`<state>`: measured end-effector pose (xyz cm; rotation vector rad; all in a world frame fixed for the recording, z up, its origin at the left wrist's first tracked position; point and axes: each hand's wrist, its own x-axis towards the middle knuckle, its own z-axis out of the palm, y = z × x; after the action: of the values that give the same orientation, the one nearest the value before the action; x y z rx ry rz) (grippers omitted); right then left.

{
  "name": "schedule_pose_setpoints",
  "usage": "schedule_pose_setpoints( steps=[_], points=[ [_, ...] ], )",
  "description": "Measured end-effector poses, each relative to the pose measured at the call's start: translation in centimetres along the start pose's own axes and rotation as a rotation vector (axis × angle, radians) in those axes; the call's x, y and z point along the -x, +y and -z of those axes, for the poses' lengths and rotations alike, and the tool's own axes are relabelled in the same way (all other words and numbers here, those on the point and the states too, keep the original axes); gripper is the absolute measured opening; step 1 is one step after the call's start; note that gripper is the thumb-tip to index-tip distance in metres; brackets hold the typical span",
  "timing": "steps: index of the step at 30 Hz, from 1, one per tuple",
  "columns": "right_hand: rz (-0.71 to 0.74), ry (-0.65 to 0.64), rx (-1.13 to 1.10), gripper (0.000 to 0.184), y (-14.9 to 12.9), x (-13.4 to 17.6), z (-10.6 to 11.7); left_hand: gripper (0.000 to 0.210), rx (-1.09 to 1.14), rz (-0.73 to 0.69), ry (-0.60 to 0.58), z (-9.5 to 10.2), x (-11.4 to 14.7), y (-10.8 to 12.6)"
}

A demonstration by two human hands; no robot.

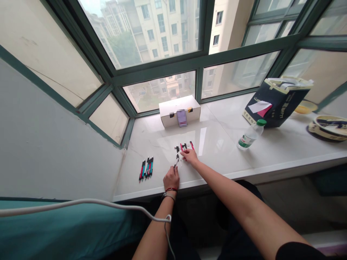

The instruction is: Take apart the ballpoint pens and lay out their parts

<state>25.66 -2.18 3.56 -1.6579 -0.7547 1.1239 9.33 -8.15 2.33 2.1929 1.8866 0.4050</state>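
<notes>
My left hand (171, 178) is closed around a slim pen part (176, 162), dark at the fist and pale further up, tilted away from me. To its right, my right hand (189, 157) has thumb and fingertips drawn together at the near side of the loose pen parts; what is between them, if anything, is too small to make out. Small black pen parts (177, 148) and a pink pen barrel (192, 145) lie just beyond the hands. Left of my left hand, several assembled pens (146, 168) in pink, teal and black lie side by side in a row.
A white box (179, 112) with a small purple packet in front stands against the window. On the right are a plastic bottle (251, 135) with a green cap, a dark paper bag (279, 103) and a round tub (329, 128). A white cable (108, 204) crosses the lower left.
</notes>
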Motion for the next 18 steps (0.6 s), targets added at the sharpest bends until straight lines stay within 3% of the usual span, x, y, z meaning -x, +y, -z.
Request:
schedule_pose_setpoints(
  steps=[4,8,15,18],
  points=[
    [0.074,0.035,0.021,0.02,1.1,0.5,0.7,0.04,-0.006,0.0,0.0,0.0,0.0,0.0],
    [0.119,-0.033,0.069,0.017,2.0,1.0,1.4,0.04,-0.005,-0.007,-0.006,0.0,0.0,-0.1],
    [0.073,-0.066,0.18,0.009,1.6,0.8,1.3,0.039,-0.009,0.004,-0.012,0.0,0.0,-0.1],
    [0.096,-0.114,0.227,0.016,1.9,0.8,1.5,0.04,-0.01,0.003,-0.007,0.0,-0.1,-0.1]
  ],
)
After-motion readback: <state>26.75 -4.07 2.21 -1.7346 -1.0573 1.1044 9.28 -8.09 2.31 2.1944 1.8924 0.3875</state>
